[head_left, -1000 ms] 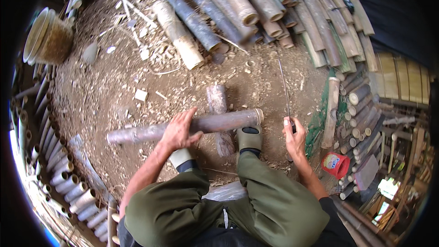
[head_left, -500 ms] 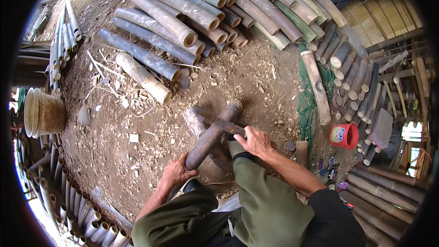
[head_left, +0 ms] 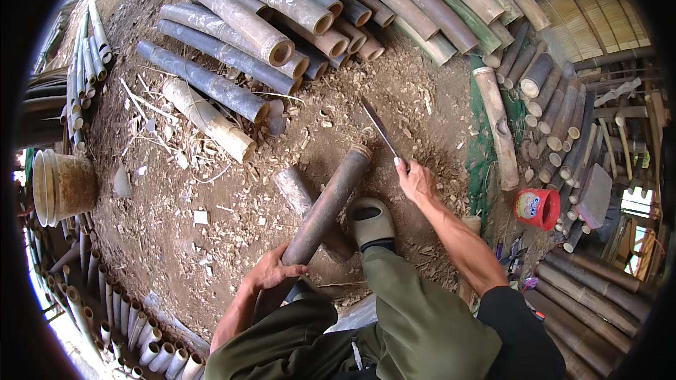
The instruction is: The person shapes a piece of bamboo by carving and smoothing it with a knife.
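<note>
My left hand point(head_left: 271, 269) is closed around the lower part of a dark bamboo pole point(head_left: 327, 204), which slants up and to the right. The pole rests across a short log point(head_left: 294, 186) lying on the ground. To the right of the pole's far end, my right hand point(head_left: 418, 181) grips a machete point(head_left: 380, 129) by its handle. Its blade points up and left, clear of the pole. My fingers hide most of the handle. A grey clog point(head_left: 372, 221) on my foot stands just right of the pole.
Stacked bamboo poles point(head_left: 267, 35) lie ahead, with a pale stripped piece point(head_left: 209, 118) nearer. A notched bamboo length point(head_left: 498, 130) and a red bucket point(head_left: 538, 208) are at right. A dirty plastic bucket point(head_left: 67, 186) stands at left. Wood chips litter the dirt floor point(head_left: 165, 239).
My right hand has lifted the machete off the pole and swung it up and to the right. The left hand keeps its hold on the pole. The whole view has shifted slightly.
</note>
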A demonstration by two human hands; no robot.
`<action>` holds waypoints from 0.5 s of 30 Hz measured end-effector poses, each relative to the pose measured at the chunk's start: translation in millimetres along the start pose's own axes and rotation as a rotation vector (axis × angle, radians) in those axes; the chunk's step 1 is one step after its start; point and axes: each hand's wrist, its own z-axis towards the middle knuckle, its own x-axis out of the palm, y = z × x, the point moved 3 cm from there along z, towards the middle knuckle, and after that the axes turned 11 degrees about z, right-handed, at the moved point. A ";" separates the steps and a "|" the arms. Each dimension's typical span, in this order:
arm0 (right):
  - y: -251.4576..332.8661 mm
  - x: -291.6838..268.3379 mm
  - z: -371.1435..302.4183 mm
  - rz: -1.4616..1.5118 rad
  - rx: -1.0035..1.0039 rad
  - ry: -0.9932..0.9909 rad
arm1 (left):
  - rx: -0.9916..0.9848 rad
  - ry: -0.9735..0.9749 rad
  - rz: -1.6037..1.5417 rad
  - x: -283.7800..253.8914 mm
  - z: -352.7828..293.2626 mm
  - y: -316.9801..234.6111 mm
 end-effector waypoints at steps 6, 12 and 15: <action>13.0 7.6 -8.9 -0.037 -0.146 0.195 | 0.052 0.052 -0.156 -3.8 7.5 12.4; 30.9 17.0 -34.5 -0.148 -0.610 0.272 | 0.044 0.034 -0.197 -5.8 3.0 8.8; 2.8 4.8 7.2 -0.062 0.080 0.120 | 0.088 0.038 -0.222 0.8 6.3 10.7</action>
